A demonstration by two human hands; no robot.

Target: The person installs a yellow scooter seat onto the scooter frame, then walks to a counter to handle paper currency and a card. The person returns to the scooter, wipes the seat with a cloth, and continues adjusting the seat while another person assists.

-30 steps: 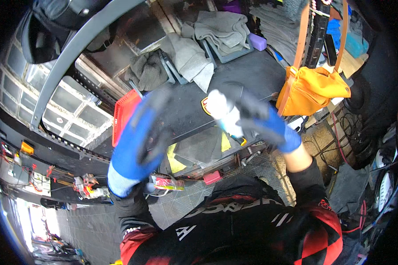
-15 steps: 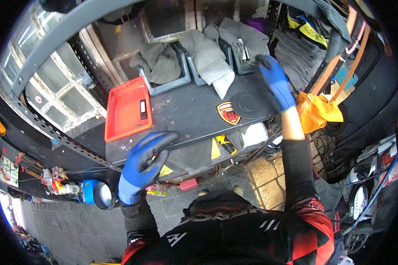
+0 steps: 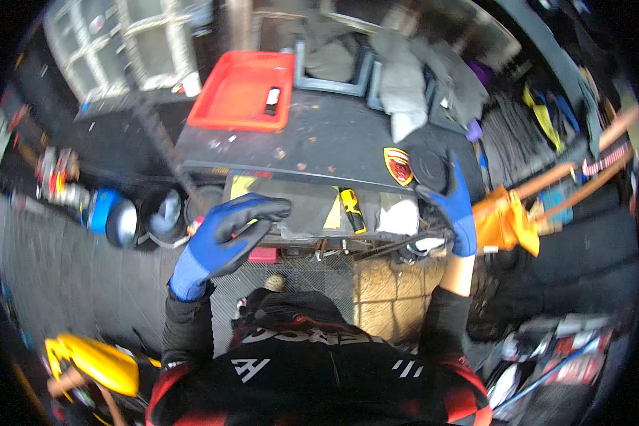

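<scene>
My left hand (image 3: pixel 224 238), in a blue glove with a dark palm, hovers at the near left of the black bench (image 3: pixel 298 145). Its curved fingers stand apart from the thumb, and nothing shows between them. At the bench's right side my right hand (image 3: pixel 456 209), gloved the same way, is open beside a flat black round disc (image 3: pixel 430 169). Thumb and fingers spread around the disc's near right edge; whether they touch it I cannot tell. A red and yellow shield-shaped patch (image 3: pixel 398 166) lies just left of the disc.
A red plastic tray (image 3: pixel 227 117) with a small black item stands at the back left. Behind are grey bins (image 3: pixel 371 84) holding grey cloths (image 3: pixel 401 78). A shelf below holds a yellow and black tool (image 3: pixel 351 210). An orange cloth (image 3: pixel 508 221) hangs at right.
My right hand has come back from near the rightmost bin to the black disc, its fingers spreading. My left hand keeps its curved shape. The whole view has shifted.
</scene>
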